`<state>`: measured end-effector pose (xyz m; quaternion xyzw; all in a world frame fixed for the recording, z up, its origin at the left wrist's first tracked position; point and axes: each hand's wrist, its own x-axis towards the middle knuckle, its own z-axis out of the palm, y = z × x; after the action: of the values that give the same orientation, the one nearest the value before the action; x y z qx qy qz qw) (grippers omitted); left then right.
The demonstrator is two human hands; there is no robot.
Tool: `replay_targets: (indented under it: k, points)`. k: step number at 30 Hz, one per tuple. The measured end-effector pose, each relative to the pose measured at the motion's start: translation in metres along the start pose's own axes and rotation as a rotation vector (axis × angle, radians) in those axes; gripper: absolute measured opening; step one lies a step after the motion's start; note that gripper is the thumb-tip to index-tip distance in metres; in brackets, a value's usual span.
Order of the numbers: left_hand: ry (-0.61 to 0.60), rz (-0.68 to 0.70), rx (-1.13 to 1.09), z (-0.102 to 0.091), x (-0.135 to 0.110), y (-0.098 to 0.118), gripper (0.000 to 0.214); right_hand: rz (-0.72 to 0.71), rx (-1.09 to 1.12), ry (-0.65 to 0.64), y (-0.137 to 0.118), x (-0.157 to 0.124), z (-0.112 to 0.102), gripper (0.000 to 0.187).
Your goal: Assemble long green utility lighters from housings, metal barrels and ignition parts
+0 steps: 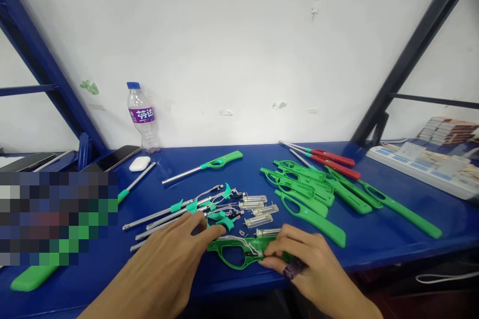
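Observation:
A green lighter handle shell (234, 253) with thin white wires lies near the front edge of the blue table (374, 239). My right hand (299, 259) is closed on the shell's right end, fingertips pressed onto it. My left hand (175, 254) reaches over the shell's left end, fingers bent down onto the metal tubes with teal triggers (179, 212) beside it. Several small clear fuel cells (258, 209) lie just behind the shell.
A pile of green handle shells (310, 194) lies right of centre, with red-handled lighters (329, 158) behind. A finished green lighter (205, 165), a water bottle (142, 117), a phone (118, 157), an earbud case (139, 163) and a white power strip (422, 169) also rest on the table.

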<state>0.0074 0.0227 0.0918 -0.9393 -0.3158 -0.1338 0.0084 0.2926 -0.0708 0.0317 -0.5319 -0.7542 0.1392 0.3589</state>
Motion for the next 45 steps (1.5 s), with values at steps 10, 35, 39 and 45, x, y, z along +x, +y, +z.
replay_targets:
  k: [10,35,39,45]
  points:
    - [0.187,-0.183,0.002,-0.011,0.018,-0.028,0.029,0.018,0.013,-0.006,-0.002,0.002,-0.001,0.020]
    - [-0.114,-0.164,0.110,-0.003,0.093,-0.128,0.031,-0.026,-0.080,0.025,-0.003,0.003,0.001,0.024]
    - [-0.174,-0.179,0.086,0.005,0.117,-0.131,0.036,-0.006,-0.063,0.009,-0.002,0.004,0.001,0.021]
    - [-0.144,-0.249,0.121,0.011,0.119,-0.124,0.034,0.093,-0.021,-0.029,-0.007,0.012,-0.003,0.011]
